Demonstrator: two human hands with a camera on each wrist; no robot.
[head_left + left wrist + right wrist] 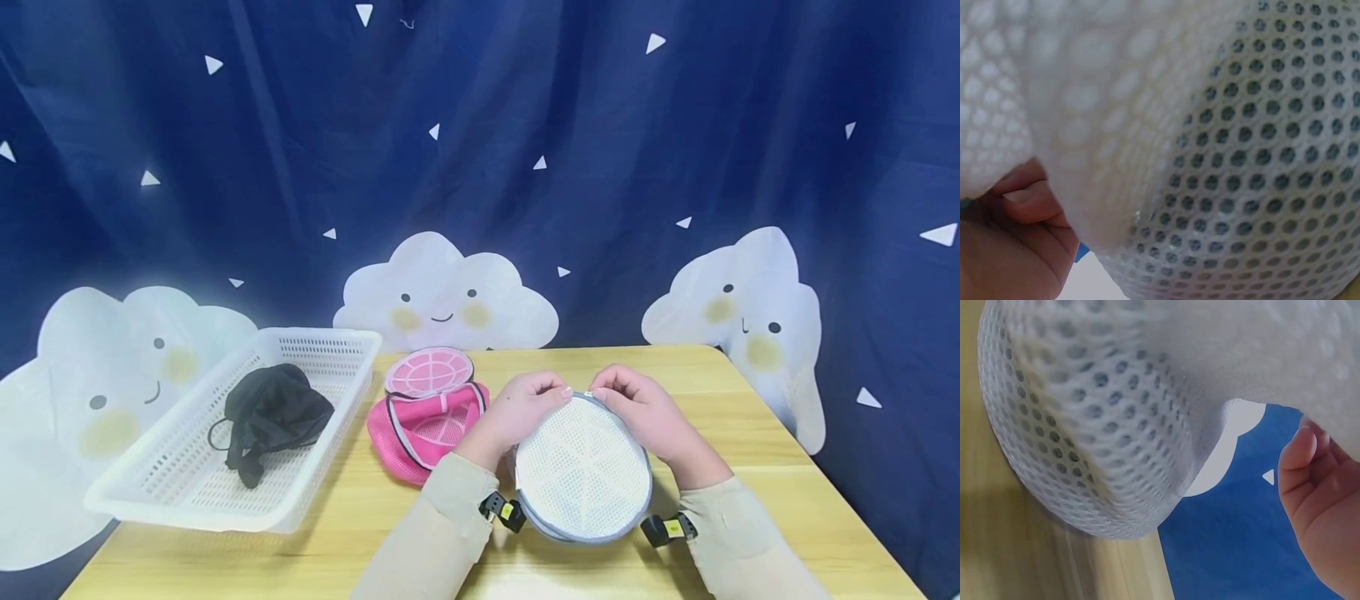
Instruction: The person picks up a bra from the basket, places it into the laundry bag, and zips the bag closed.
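L hand (522, 408) pinched the top rim of a white mesh bag (585, 475) w/ grey trim; R hand (641, 408) pinched it nearby, prob. at the zip, tho too small to be sure. Bag was btw. the forearms, over the table (787, 500). Open pink bag (397, 437) lay just L; further L, black cloth (277, 412) in a white basket (315, 479).

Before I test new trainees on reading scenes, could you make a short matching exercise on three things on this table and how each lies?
1. black cloth item
2. pink mesh bag
3. white mesh bag

A. open, its round lid tipped back
B. held at its far edge by the left hand and right hand
C. inside the plastic basket

Pairs: 1-C, 2-A, 3-B
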